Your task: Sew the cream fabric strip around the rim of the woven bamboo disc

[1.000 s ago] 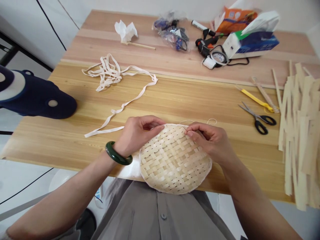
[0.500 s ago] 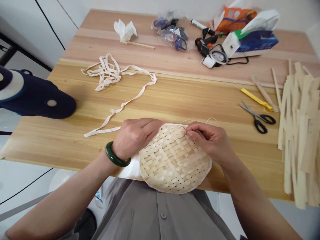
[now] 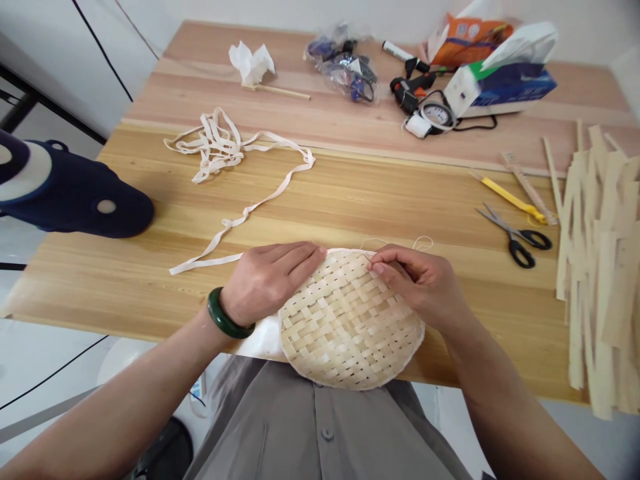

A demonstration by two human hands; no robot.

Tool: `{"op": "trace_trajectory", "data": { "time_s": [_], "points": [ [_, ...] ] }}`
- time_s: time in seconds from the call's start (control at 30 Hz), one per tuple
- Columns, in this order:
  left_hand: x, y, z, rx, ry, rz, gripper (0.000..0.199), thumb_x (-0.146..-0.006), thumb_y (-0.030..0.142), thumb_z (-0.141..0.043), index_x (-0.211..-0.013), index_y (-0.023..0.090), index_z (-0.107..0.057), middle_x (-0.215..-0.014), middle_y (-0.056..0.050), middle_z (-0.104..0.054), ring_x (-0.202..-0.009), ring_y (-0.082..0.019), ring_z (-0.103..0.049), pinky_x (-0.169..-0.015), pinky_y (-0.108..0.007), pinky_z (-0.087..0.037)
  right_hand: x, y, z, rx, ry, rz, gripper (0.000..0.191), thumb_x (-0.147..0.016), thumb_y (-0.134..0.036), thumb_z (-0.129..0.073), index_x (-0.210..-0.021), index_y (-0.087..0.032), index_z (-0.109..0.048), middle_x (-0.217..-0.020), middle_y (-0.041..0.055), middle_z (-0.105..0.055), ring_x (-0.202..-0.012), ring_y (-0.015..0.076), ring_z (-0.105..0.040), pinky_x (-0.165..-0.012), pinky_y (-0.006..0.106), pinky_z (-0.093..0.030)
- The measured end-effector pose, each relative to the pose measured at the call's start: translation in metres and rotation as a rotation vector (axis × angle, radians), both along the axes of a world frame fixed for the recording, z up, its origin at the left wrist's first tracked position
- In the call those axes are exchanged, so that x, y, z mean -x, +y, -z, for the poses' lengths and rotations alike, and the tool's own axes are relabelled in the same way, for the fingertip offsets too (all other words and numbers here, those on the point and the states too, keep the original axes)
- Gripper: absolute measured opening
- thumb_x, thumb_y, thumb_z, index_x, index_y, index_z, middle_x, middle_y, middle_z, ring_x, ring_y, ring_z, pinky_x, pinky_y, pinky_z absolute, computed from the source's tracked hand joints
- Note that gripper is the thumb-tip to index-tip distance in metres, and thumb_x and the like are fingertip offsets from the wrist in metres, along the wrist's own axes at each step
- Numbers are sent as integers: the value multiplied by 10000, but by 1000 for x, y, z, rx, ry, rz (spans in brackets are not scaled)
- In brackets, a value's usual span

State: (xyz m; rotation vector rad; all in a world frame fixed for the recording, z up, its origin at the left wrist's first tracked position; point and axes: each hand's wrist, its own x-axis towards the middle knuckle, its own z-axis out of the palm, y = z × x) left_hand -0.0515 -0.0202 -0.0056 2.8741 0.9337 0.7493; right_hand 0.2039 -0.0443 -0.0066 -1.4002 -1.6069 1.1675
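A rounded woven bamboo panel [image 3: 350,320], edged with white tape, leans between the table edge and my shirt. My left hand [image 3: 277,277], wearing a dark green bangle, grips the panel's upper left rim, with its fingers laid along the edge and its thumb hidden. At the top right rim, my right hand [image 3: 413,277] pinches a thin needle [image 3: 369,259] against the weave. Fine pale thread [image 3: 424,241] loops out behind the right hand. From beside my left hand, white cloth tape [image 3: 273,195] runs loosely across the table to a tangled heap.
Scissors [image 3: 515,235], a yellow-handled tool [image 3: 510,197] and a pile of bamboo strips [image 3: 595,280] lie to the right. A dark blue object [image 3: 100,190] stands at left. Farther back are a glue gun [image 3: 413,90], tape roll [image 3: 437,115], tissue box [image 3: 505,87] and bagged items [image 3: 345,63].
My left hand has shifted slightly, its fingers now flatter and straighter along the rim. The right hand stays nearly still at the same spot.
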Motion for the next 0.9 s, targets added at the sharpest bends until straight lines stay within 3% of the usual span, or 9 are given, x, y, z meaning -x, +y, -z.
{"op": "trace_trajectory", "data": {
  "time_s": [0.17, 0.4, 0.53, 0.63, 0.73, 0.83, 0.9],
  "points": [
    [-9, -5, 0, 229, -141, -105, 212, -931, 239, -572, -1045, 182, -742, -1070, -87, -769, -968, -230, -734, -845, -330, -589, -1, -2, -2, -18, -20, 12, 97, -863, -285, -641, -817, -209, -682, -827, 10, -696, -742, 147, -625, -679, 279, -485],
    [-31, -5, -16, 844, -570, -524, 157, -829, 329, -703, -778, 183, -734, -789, -24, -763, -728, -162, -683, -707, -255, -527, 1, -2, -9, -31, -20, -2, 102, -872, -277, -630, -813, -208, -677, -824, 11, -691, -745, 148, -625, -668, 271, -482],
    [-33, -1, -13, 1176, -757, -528, 207, -735, 348, -780, -753, 156, -703, -730, -24, -721, -649, -131, -626, -602, -231, -479, 1, -2, -8, -16, -8, 1, 108, -873, -290, -632, -817, -211, -680, -826, 6, -690, -741, 143, -621, -662, 266, -476],
    [-33, 0, -8, 1281, -832, -525, 255, -707, 342, -804, -880, 165, -742, -695, 2, -694, -594, -104, -585, -554, -215, -446, 0, -3, -6, -18, -14, 11, 107, -871, -294, -635, -820, -212, -681, -827, 7, -692, -736, 145, -620, -662, 269, -476],
    [-34, -2, -6, 1338, -859, -500, 294, -734, 335, -785, -995, 198, -774, -795, -8, -728, -656, -111, -611, -597, -222, -466, 0, -3, -5, -19, -17, 7, 106, -872, -289, -634, -819, -210, -681, -823, 6, -690, -735, 143, -617, -663, 267, -472],
    [-35, -2, -10, 1470, -884, -495, 214, -742, 326, -780, -911, 195, -796, -902, -31, -758, -751, -134, -651, -683, -238, -499, 0, -3, -5, -4, -6, 2, 108, -873, -289, -636, -817, -207, -678, -819, 3, -685, -738, 140, -615, -664, 264, -468],
    [-35, -2, -13, 1594, -908, -507, 215, -732, 325, -788, -902, 192, -794, -845, -26, -760, -715, -130, -649, -673, -236, -502, 0, -3, -4, 3, 9, 0, 110, -874, -292, -638, -817, -206, -678, -823, 2, -684, -742, 139, -615, -661, 261, -464]
  ]
}}
